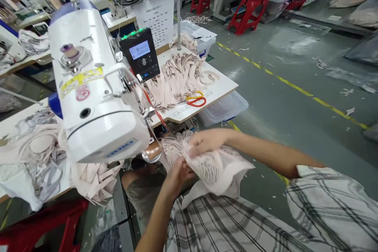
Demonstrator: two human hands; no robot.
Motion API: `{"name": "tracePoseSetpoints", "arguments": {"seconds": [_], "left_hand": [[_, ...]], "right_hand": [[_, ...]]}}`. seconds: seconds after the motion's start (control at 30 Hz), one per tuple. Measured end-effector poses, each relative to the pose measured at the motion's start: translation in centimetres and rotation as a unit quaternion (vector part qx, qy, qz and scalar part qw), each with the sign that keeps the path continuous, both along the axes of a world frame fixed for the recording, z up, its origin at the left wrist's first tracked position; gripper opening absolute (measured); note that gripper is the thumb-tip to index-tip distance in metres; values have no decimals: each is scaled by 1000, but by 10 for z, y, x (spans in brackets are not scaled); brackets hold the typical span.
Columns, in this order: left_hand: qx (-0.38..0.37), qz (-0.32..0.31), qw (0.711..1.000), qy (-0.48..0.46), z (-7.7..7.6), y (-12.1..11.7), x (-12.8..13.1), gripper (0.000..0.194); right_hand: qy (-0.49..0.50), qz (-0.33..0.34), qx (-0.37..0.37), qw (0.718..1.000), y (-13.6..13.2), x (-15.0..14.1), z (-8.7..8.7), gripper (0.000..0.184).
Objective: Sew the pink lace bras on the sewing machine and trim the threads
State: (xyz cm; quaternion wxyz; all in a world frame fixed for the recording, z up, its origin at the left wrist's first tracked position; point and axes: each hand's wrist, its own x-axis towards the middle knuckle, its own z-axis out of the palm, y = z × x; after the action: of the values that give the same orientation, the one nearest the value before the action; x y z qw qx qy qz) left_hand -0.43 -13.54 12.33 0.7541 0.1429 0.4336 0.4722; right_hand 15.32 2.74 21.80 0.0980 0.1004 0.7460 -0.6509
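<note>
In front of my lap I hold a pale pink lace bra (pixel 209 169), its patterned cups and sheer wings bunched and hanging over my shirt. My left hand (pixel 178 174) pinches its edge from below. Over the top curls my right hand (pixel 205 141), closed on the fabric and slightly blurred. Just left of the bra is the narrow arm end (pixel 152 151) of a white sewing machine (pixel 97 67). Cut beige fabric strips (pixel 177 75) lie heaped on the white table (pixel 220 82). Scissors (pixel 196 99) with red and yellow handles rest at the heap's front edge.
A black control panel (pixel 141 54) stands beside the machine. More beige pieces (pixel 96 181) hang off the left table edge. Below the right table is a clear plastic bin (pixel 224 108). Red stools (pixel 249 10) stand farther off, and a red seat (pixel 44 224) is at lower left.
</note>
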Motion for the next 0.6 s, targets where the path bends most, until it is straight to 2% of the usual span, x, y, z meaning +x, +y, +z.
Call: {"name": "tracePoseSetpoints", "arguments": {"seconds": [0.07,0.13,0.2,0.3,0.33,0.4,0.5,0.57,0.6], "left_hand": [[16,13,1000,-5,-7,1,8,41],[30,24,999,-23,-11,3,13,39],[36,20,999,20,-13,5,11,40],[65,70,981,169,-12,7,1,34],[79,77,969,221,-11,9,-1,32],[103,43,937,330,-7,12,2,32],[131,-84,855,494,-2,17,17,41],[151,-128,817,541,-1,17,22,37],[160,-127,810,550,-1,16,21,34]], "right_hand": [[35,42,0,999,-8,-10,-9,46],[39,45,55,997,-18,-11,-10,45],[-5,-3,156,988,-17,-5,-10,42],[-58,-78,262,960,10,-9,-8,36],[-75,-105,284,950,24,-17,-6,35],[-124,-187,334,915,54,-39,-1,36],[-192,-318,399,838,103,-74,7,39],[-221,-347,409,814,130,-91,9,39],[-231,-351,410,810,140,-96,9,39]]}}
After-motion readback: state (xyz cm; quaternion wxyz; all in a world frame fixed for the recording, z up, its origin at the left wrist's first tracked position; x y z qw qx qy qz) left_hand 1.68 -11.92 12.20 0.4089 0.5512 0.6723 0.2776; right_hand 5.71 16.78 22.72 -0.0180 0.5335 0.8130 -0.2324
